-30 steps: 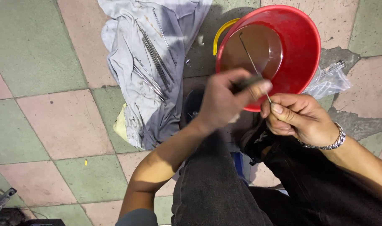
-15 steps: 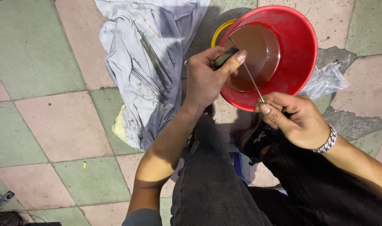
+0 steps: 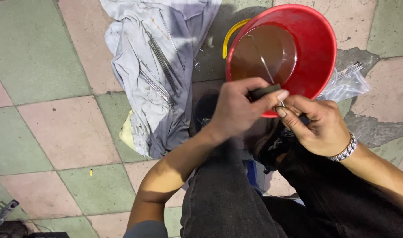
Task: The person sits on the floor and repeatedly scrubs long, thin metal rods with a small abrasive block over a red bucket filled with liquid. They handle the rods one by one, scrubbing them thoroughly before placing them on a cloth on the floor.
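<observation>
**Checkered tile floor, worn and cracked**

The floor (image 3: 47, 132) is laid in large square tiles set on the diagonal, alternating dull green and faded pink, with dark grout lines between them. The surface looks scuffed and stained. At the right, one patch (image 3: 378, 128) is broken, showing rough grey cement where the tile face has chipped away. A tiny yellow fleck (image 3: 90, 172) lies on a green tile at lower left. Light falls evenly from above, with soft shadows. No walls, windows or furniture are in view.
</observation>
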